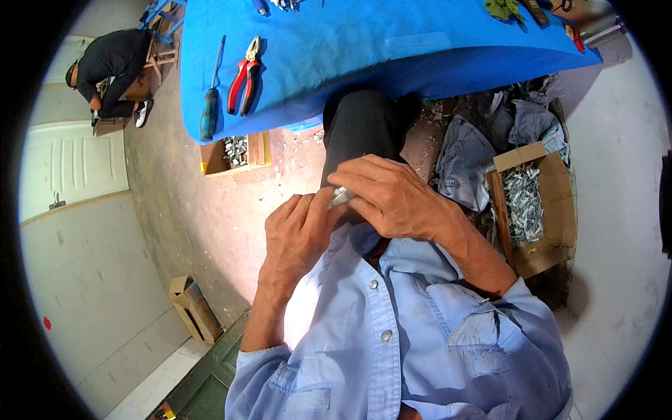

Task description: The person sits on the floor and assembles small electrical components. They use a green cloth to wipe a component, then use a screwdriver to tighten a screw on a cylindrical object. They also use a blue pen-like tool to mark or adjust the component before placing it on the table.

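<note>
At the far left, well beyond the left hand, a person in dark clothes (112, 66) sits bent forward, and a white door (77, 161) with a dark handle stands below that figure. Lower, to the left of the left hand and nearer the wearer, a narrow cardboard box (196, 310) leans by the wall. Ahead and to the left of both hands, a screwdriver (209, 114) with a dark teal handle lies on the blue-covered worktop (336, 49), its shaft pointing away from the wearer. Just to its right lie pliers (242, 85) with red and black handles. Below the worktop's edge, ahead and left of the left hand, an open carton (260, 148) holds small metallic pieces (236, 150).

The left hand (299, 225) is nearly closed, thumb and fingers pinching one end of a small whitish-silver piece (340, 197). The piece sits between the two hands, above the wearer's dark trouser leg (360, 129). The right hand (393, 196) is bent over its other side, fingers and thumb drawn close about it; the fingers hide much of its shape.

Beyond the right hand, to its right, a grey plastic bag (463, 164) bears a small dark printed mark, too small to read. Farther right, an open cardboard box (560, 206) holds a heap of silvery pieces (523, 203)
</note>
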`<action>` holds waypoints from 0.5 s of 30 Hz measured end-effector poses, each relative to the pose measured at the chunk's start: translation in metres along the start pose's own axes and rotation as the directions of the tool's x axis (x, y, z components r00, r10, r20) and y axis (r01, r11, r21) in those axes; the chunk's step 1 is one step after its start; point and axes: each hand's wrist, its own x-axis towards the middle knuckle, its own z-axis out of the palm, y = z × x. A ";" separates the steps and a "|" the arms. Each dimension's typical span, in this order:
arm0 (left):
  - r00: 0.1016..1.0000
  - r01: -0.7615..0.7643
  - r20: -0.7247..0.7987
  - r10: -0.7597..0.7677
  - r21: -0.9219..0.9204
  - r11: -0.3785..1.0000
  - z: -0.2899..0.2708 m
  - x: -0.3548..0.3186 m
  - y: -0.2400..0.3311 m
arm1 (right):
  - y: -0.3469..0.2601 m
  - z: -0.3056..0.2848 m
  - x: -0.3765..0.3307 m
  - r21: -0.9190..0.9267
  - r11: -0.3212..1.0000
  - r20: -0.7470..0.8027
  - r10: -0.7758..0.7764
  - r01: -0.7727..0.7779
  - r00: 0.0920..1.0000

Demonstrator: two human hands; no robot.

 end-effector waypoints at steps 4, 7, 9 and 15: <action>0.998 0.025 0.053 -0.029 0.081 0.996 0.000 -0.002 -0.003 | 0.013 0.007 -0.005 -0.074 0.997 0.092 0.014 -0.007 0.996; 0.991 0.028 0.128 -0.045 0.129 0.991 0.002 -0.005 -0.009 | 0.021 0.015 -0.005 -0.117 0.993 0.132 -0.010 0.026 0.991; 0.983 0.034 0.176 -0.059 0.142 0.989 -0.001 -0.004 -0.011 | 0.022 0.019 -0.003 -0.137 0.990 0.154 -0.023 0.045 0.988; 0.963 0.132 0.219 -0.157 0.125 0.983 0.001 0.002 -0.013 | 0.028 0.024 0.005 -0.203 0.974 0.203 -0.053 0.095 0.978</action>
